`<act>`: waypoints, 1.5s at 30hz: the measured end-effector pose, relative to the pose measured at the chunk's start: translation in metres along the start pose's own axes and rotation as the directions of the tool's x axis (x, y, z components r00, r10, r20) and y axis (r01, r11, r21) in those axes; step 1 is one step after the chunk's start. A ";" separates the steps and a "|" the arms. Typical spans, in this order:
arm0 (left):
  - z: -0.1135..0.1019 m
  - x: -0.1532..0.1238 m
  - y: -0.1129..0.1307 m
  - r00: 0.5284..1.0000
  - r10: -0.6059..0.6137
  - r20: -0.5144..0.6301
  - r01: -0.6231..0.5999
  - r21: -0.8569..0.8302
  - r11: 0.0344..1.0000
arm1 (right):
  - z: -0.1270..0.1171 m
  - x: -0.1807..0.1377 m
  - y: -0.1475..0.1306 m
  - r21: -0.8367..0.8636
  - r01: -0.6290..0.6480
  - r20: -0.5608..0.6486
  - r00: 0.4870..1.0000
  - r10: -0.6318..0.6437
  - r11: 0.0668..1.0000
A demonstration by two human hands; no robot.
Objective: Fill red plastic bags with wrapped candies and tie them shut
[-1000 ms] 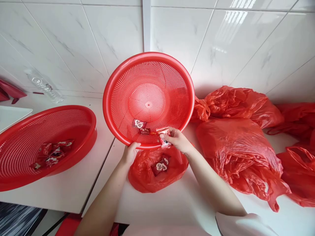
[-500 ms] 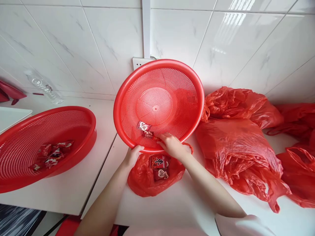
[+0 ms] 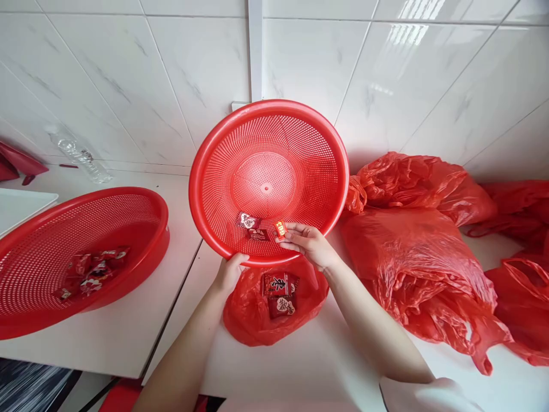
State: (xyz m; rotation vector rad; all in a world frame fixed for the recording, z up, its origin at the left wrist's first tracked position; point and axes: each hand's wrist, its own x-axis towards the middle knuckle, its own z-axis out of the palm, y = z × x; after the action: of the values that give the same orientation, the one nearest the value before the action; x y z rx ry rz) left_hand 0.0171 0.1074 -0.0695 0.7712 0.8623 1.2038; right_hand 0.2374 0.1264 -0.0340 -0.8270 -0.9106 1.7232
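Near edge: pale sleeve [image 3: 424, 395] at the right arm, smooth white counter [image 3: 300, 366]. On it, an open red thin-plastic bag [image 3: 246, 323] with glossy flat packets inside, a red one with black lettering [image 3: 275, 284] and a darker red one with pale print [image 3: 282, 306] showing on top.

Just above the bag: left hand [image 3: 229, 273], grip closed on the near rim of a large round red perforated-plastic basket [image 3: 263, 171], thumb over the lip. Basket tilted, mouth facing the person. Right hand [image 3: 311, 246]: fingertip grip pinching a small orange-red packet with yellow lettering [image 3: 280, 229], held over the lower basket wall. Two dark red packets with pale print [image 3: 251, 225] lie in the basket just left of it, near each other.

Left side: second red perforated-plastic basket [image 3: 81, 223] on the counter, cluster of red packets [image 3: 93, 269] inside. Right side: heap of crumpled red plastic bags [image 3: 422, 257].

Farther back: white shallow tray [image 3: 21, 206], clear plastic bottle [image 3: 79, 155] lying near the wall. Behind all, glossy white marbled tile wall [image 3: 193, 57].
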 end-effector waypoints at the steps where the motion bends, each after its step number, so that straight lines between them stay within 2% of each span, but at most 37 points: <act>1: 0.000 0.000 0.000 1.000 0.000 0.001 0.000 0.001 1.000 | 0.000 0.000 0.000 -0.006 0.004 0.003 1.000 -0.004 1.000; 6: 0.001 0.000 0.000 1.000 0.004 -0.020 -0.003 0.021 1.000 | -0.002 0.000 0.001 -0.128 0.046 0.028 0.999 -0.043 0.991; 9: 0.003 -0.002 0.002 1.000 -0.009 -0.009 0.009 0.011 1.000 | 0.001 -0.006 -0.002 -0.364 0.052 0.189 0.982 0.019 0.930; 11: 0.004 -0.003 0.002 0.999 -0.039 0.015 0.039 0.000 0.999 | 0.006 -0.012 -0.005 -0.543 0.121 0.334 0.939 0.082 0.831; 13: 0.005 -0.004 0.002 0.997 -0.078 0.025 0.078 -0.003 0.997 | 0.012 -0.016 -0.005 -0.673 0.254 0.402 0.914 0.055 0.695; 15: 0.007 -0.005 0.001 0.996 -0.086 0.024 0.086 -0.004 0.996 | 0.016 -0.016 -0.002 -0.755 0.363 0.381 0.921 -0.085 0.546; 18: 0.011 -0.006 -0.002 0.998 -0.054 0.034 0.054 -0.009 0.999 | 0.017 -0.010 0.011 -0.827 0.411 0.327 0.907 -0.267 0.384; 22: 0.012 -0.007 -0.008 0.997 -0.067 0.046 0.066 0.027 0.997 | 0.015 -0.005 0.026 -0.874 0.404 0.353 0.910 -0.219 0.269; 24: 0.010 -0.006 -0.010 0.997 -0.064 0.042 0.062 0.057 0.996 | 0.015 -0.006 0.027 -0.865 0.420 0.382 0.906 -0.182 0.276; 27: 0.007 -0.005 -0.008 0.999 -0.047 0.014 0.046 0.067 0.997 | 0.016 -0.006 0.025 -0.834 0.403 0.346 0.914 -0.212 0.378; 29: 0.006 -0.004 -0.004 0.999 -0.046 -0.002 0.046 0.041 0.998 | 0.015 -0.003 0.023 -0.786 0.323 0.225 0.944 -0.242 0.527; 32: 0.006 -0.003 0.001 0.999 -0.045 -0.007 0.045 0.000 0.999 | 0.009 0.002 0.020 -0.532 0.170 0.095 0.985 -0.142 0.829; 33: 0.005 -0.002 0.002 0.999 -0.041 -0.008 0.041 -0.008 0.999 | 0.006 0.004 0.018 -0.435 0.127 0.095 0.991 -0.095 0.891; 35: 0.003 -0.001 0.004 0.999 -0.031 -0.014 0.030 -0.019 0.999 | 0.002 0.003 0.011 -0.340 0.081 0.106 0.993 -0.047 0.937; 38: -0.001 0.001 0.004 1.000 -0.022 -0.017 0.022 -0.026 0.999 | -0.002 -0.006 -0.007 -0.452 0.061 0.197 0.980 0.033 0.890; 41: -0.001 0.000 0.004 0.998 -0.056 0.013 0.057 -0.039 0.998 | -0.001 -0.018 -0.021 -0.674 0.125 0.345 0.925 0.160 0.728; 43: 0.002 -0.002 0.004 0.995 -0.090 0.048 0.093 -0.046 0.995 | 0.002 -0.022 -0.022 -0.777 0.242 0.353 0.932 0.083 0.581; 45: 0.007 -0.006 0.003 0.993 -0.096 0.067 0.099 -0.036 0.994 | 0.008 -0.021 -0.016 -0.835 0.326 0.308 0.944 -0.116 0.443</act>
State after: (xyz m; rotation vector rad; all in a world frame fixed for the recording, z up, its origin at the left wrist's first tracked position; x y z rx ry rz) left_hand 0.0215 0.1016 -0.0630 0.7243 0.8109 1.1002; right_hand 0.2441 0.1087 -0.0137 -1.1058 -2.0606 1.0054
